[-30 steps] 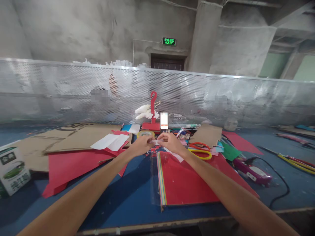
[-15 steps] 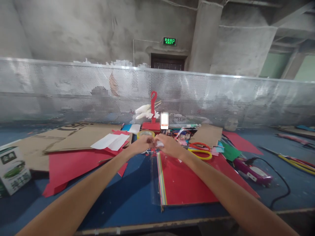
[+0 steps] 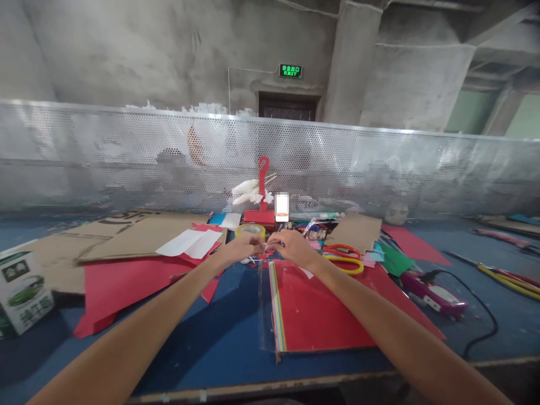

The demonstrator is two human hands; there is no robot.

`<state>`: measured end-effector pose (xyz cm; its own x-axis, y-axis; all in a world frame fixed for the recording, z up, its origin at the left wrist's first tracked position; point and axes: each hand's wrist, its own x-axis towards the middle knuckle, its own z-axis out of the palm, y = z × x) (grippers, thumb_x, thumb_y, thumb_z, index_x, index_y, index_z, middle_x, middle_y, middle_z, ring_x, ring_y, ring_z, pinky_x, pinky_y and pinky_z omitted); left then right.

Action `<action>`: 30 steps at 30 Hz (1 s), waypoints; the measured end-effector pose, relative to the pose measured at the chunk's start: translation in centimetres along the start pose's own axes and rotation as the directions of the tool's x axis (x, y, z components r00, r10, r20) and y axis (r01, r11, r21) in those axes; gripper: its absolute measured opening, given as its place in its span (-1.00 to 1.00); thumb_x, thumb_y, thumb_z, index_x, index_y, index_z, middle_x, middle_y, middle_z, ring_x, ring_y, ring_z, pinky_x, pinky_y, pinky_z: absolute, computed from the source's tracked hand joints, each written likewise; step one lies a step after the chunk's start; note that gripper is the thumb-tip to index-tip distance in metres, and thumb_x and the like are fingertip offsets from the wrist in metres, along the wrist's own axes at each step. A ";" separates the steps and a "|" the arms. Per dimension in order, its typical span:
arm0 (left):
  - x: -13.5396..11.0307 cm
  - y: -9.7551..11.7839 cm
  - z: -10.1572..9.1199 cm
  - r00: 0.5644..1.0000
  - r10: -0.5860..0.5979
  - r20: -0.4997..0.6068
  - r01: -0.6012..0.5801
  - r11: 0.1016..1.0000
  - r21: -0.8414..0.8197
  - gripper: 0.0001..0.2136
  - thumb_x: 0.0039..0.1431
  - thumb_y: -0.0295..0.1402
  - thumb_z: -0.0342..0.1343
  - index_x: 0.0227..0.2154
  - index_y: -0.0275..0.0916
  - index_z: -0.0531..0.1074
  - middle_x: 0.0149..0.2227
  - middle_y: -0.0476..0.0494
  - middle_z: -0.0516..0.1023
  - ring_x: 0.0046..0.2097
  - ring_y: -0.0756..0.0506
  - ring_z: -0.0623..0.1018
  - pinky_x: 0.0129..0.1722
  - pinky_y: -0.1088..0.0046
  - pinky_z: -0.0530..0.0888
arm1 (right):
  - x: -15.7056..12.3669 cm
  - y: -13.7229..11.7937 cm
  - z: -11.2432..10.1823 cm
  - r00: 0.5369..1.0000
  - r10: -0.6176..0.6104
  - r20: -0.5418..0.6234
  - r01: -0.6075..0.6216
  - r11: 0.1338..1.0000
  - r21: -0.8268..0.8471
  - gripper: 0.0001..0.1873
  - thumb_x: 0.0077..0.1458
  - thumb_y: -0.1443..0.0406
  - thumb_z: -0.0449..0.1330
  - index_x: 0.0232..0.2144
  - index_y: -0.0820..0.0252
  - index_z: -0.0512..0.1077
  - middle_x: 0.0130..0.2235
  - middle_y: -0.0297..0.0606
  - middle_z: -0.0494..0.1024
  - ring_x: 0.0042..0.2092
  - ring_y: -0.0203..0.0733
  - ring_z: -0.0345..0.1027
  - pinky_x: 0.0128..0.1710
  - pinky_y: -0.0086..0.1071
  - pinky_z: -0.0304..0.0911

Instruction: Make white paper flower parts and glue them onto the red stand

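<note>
Between left grip (image 3: 243, 248) and right grip (image 3: 292, 247), paper (image 3: 266, 246)

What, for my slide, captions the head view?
Left hand and right hand pinch a small white scrap by red paper sheets.

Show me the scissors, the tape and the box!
scissors (image 3: 342, 259), head view, on the handles.
tape (image 3: 247, 232), head view, on the roll's rim.
box (image 3: 23, 292), head view, on its front face.

Bare concrete wall (image 3: 126, 50), green exit sign (image 3: 290, 71) above dark doorway (image 3: 287, 107), perforated metal screen (image 3: 422, 163), blue table (image 3: 219, 343)
</note>
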<state>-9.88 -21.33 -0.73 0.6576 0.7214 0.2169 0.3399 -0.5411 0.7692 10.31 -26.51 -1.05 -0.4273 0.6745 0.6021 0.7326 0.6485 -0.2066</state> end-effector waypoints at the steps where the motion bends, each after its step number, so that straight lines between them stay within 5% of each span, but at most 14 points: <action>1: 0.1 -0.1 0.0 1.000 -0.003 -0.003 0.002 1.000 -0.009 -0.79 0.02 -0.17 0.20 -0.52 -0.22 0.47 -0.58 0.02 0.42 -0.52 -0.01 0.38 -0.53 0.49 0.27 | 0.0 0.0 0.0 1.000 0.013 -0.007 -0.013 1.000 0.006 -0.84 0.24 0.24 0.20 -0.25 0.08 0.59 -0.26 -0.23 0.65 -0.18 -0.13 0.46 -0.15 -0.36 0.17; 9: 0.4 -1.0 -0.3 1.000 0.002 -0.003 -0.002 1.000 -0.026 -0.82 0.04 -0.22 0.19 -0.48 -0.23 0.55 -0.52 -0.02 0.50 -0.48 -0.02 0.43 -0.48 0.49 0.33 | -0.1 0.2 -0.1 1.000 0.004 -0.005 -0.004 1.000 0.008 -0.78 0.27 0.25 0.16 -0.26 0.07 0.64 -0.23 -0.24 0.68 -0.14 -0.11 0.45 -0.09 -0.34 0.18; 19: 0.4 -0.9 -0.2 0.999 -0.032 -0.010 0.031 0.997 -0.066 -0.78 0.03 -0.17 0.22 -0.49 -0.24 0.52 -0.52 -0.03 0.48 -0.46 -0.02 0.43 -0.48 0.49 0.31 | 0.0 -0.5 -0.3 0.984 0.171 -0.056 -0.148 0.947 0.285 -0.85 0.14 0.22 0.28 -0.34 0.16 0.62 -0.35 -0.30 0.66 -0.34 -0.22 0.47 -0.32 -0.43 0.21; 30: 0.2 -0.7 -0.1 0.999 -0.051 -0.001 0.051 0.997 -0.054 -0.75 0.04 -0.15 0.21 -0.48 -0.27 0.49 -0.52 0.00 0.42 -0.46 -0.01 0.38 -0.45 0.48 0.26 | 0.1 0.1 -0.2 0.998 0.062 -0.019 -0.062 0.998 -0.028 -0.81 0.24 0.30 0.19 -0.32 0.13 0.63 -0.27 -0.25 0.67 -0.21 -0.16 0.48 -0.18 -0.39 0.17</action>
<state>-10.04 -20.79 -1.13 0.6386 0.7485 0.1784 0.3363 -0.4800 0.8103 10.41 -26.45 -0.87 -0.3709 0.7062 0.6031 0.7721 0.5954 -0.2223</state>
